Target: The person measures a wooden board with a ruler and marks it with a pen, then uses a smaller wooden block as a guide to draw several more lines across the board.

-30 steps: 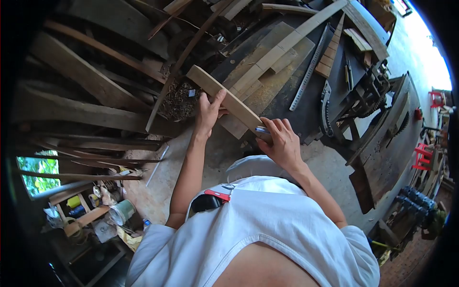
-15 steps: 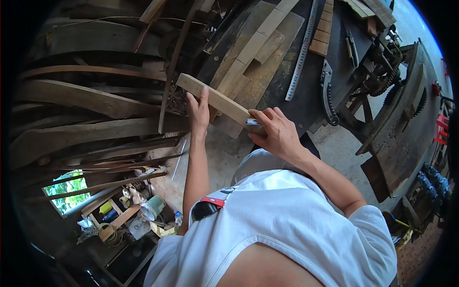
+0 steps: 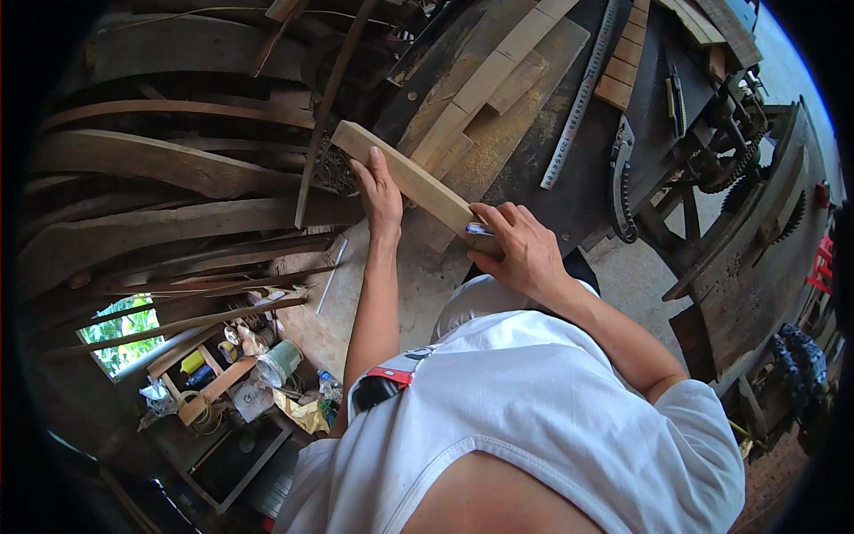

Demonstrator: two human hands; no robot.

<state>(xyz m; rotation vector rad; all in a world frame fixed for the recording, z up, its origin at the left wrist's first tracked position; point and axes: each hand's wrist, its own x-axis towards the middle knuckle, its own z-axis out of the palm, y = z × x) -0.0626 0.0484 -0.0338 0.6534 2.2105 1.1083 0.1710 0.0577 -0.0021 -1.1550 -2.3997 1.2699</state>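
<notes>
A squared wooden block (image 3: 411,178) slants across the middle of the head view, held in front of my body between both hands. My left hand (image 3: 382,198) grips it towards its upper left end, the thumb side lying along the near face. At the lower right end, my right hand (image 3: 523,247) is closed around the block with its fingers bent over the edge. A pen (image 3: 479,229) with a blue end sticks out from under the fingers of that hand. My palms hide part of the block's near side.
Beyond the block, a dark bench (image 3: 525,165) bears long marked wood strips (image 3: 485,80), a steel ruler (image 3: 578,98), a folding saw (image 3: 622,178) and a cutter knife (image 3: 676,98). Curved boards (image 3: 160,160) are stacked at left. A toothed saw blade (image 3: 787,218) stands at right.
The view has shifted slightly, so the bench and its tools appear further right. Both hands keep the same grip on the block, which sits a little higher and further right in the picture.
</notes>
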